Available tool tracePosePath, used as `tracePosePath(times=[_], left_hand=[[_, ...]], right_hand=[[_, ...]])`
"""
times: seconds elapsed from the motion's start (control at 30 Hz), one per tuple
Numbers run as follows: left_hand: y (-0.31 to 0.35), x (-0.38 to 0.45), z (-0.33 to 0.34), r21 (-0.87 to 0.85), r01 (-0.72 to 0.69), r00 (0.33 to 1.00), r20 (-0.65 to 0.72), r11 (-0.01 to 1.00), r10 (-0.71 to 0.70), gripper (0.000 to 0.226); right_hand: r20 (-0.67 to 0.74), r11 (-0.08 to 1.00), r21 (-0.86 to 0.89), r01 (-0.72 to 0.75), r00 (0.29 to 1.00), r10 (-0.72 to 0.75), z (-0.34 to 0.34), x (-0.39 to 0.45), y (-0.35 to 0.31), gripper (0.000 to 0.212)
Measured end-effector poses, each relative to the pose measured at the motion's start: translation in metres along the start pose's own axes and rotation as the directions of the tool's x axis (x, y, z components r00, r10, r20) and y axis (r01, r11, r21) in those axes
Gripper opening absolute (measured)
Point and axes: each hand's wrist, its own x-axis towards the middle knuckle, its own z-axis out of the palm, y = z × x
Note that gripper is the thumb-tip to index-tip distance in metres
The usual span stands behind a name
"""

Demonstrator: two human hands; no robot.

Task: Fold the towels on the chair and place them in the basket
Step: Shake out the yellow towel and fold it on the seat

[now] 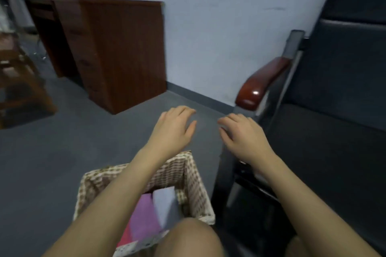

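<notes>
While folded towels [150,213] sit in the basket [194,181], both hands hover empty.
Left hand [173,129] and right hand [244,133], each grip loosely spread, beyond the basket.

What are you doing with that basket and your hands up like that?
A person is putting folded towels away. The woven basket on the floor already holds a purple towel, a grey towel and a bit of a pink one. Both the left hand and the right hand are empty, fingers relaxed, held out above the floor next to the dark chair. No towel shows on the part of the chair in view.
</notes>
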Motion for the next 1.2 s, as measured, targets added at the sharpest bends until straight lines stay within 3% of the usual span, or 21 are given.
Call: tracePosePath(times=[0.13,0.23,0.53,0.8,0.9,1.07,1.13,1.2], left_hand=[[0.08,0.041,0.016,-0.101,-0.177,0.984,-0.005,0.979,0.177,0.037],[0.144,0.065,0.04,-0.2,-0.281,0.956,0.027,0.939,0.291,0.036],[0.344,0.094,0.127,-0.418,-0.493,0.795,0.14,0.763,0.591,0.036],[0.506,0.099,0.207,-0.517,-0.571,0.633,0.218,0.638,0.743,0.035],[0.552,0.099,0.239,-0.537,-0.577,0.587,0.251,0.615,0.769,0.037],[0.611,0.1,0.282,-0.541,-0.615,0.528,0.257,0.573,0.809,0.042],[0.635,0.1,0.291,-0.543,-0.642,0.503,0.236,0.542,0.832,0.043],[0.66,0.098,0.297,-0.552,-0.657,0.487,0.209,0.514,0.848,0.043]], right_hand=[[-0.078,0.98,-0.06,-0.192,0.979,0.187,-0.059,-0.042,0.059,0.017],[-0.116,0.93,-0.108,-0.353,0.933,0.34,-0.094,-0.086,0.102,0.02],[-0.243,0.666,-0.141,-0.732,0.678,0.694,-0.17,-0.228,0.226,0.02],[-0.322,0.336,-0.176,-0.925,0.377,0.869,-0.205,-0.348,0.322,0.019],[-0.334,0.257,-0.228,-0.939,0.323,0.886,-0.208,-0.385,0.355,0.021],[-0.48,0.092,-0.376,-0.922,0.279,0.831,-0.22,-0.427,0.396,0.029],[-0.535,-0.005,-0.378,-0.926,0.214,0.817,-0.229,-0.439,0.411,0.033],[-0.562,-0.117,-0.341,-0.933,0.103,0.821,-0.239,-0.45,0.424,0.034]])
